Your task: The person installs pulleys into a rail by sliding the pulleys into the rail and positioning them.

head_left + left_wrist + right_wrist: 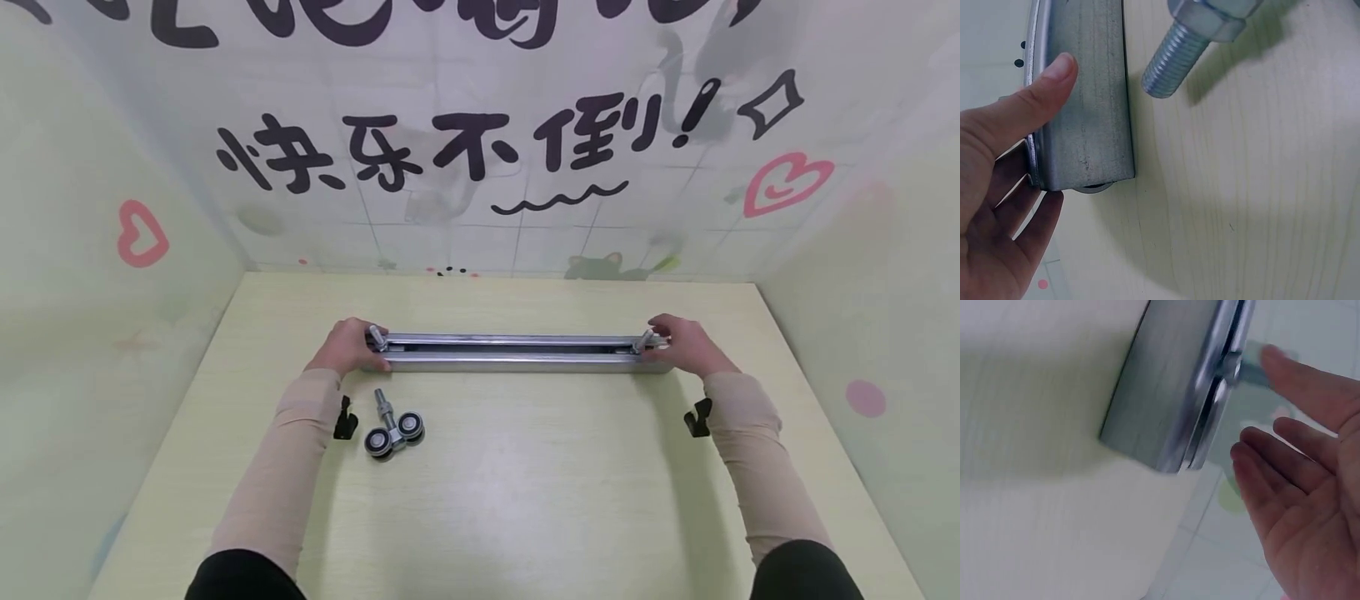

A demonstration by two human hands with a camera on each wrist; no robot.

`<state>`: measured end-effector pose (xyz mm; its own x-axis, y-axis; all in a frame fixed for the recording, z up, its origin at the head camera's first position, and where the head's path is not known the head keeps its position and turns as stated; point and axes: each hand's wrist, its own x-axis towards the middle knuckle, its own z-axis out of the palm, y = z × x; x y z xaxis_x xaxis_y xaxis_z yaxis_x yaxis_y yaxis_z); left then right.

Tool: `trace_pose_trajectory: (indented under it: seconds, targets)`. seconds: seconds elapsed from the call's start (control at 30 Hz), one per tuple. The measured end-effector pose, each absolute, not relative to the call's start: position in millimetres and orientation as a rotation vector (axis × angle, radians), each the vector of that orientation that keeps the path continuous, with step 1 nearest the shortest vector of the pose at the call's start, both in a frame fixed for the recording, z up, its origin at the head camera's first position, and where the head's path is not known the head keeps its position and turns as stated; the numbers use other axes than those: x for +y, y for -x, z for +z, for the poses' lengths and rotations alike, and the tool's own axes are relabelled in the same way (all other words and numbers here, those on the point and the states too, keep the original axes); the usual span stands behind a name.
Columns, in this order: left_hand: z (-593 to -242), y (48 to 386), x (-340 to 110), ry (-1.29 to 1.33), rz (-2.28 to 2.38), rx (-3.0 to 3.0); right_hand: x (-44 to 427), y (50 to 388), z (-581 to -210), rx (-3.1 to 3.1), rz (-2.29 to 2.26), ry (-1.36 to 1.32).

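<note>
Silvery metal rail lies crosswise on the table, its long axis running between two equally near hands: left hand gripping one end, thumb opposing fingers; right hand at the other, fingers loosely extended, thumb beside a protruding bolt.

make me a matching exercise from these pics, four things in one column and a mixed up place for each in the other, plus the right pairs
1. left hand
2. right hand
3. loose roller piece
4. metal rail

A. on the table, apart from the rail and on the person's side of it
B. at the rail end farther from the loose roller piece
C. stretching between the two hands
D. at the rail end nearer the loose roller piece

Pairs: 1-D, 2-B, 3-A, 4-C
</note>
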<state>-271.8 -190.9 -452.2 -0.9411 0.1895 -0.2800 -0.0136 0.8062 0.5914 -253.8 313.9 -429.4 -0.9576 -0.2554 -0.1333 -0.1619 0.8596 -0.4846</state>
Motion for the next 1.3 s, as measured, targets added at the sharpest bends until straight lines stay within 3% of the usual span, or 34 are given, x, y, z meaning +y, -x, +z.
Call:
trace_pose_trajectory:
  seconds: [0.2,0.87,1.1,1.3]
  targets:
    - [-452.2,273.0,-191.4,-0.137,0.871,2.669,318.6,265.0,-441.2,2.756,-0.503,0.373]
    - [-456.3,269.3,-198.1,-0.303,0.905,2.664,314.9,277.0,-448.7,2.783,-0.506,0.214]
    - [-422.4,275.0,-196.1,-0.294,0.986,2.612,316.0,277.0,-450.7,2.78,-0.52,0.191]
    - [-384.1,286.7,-153.0,-0.433,0.903,2.731,314.4,278.5,-449.4,2.765,-0.525,0.175]
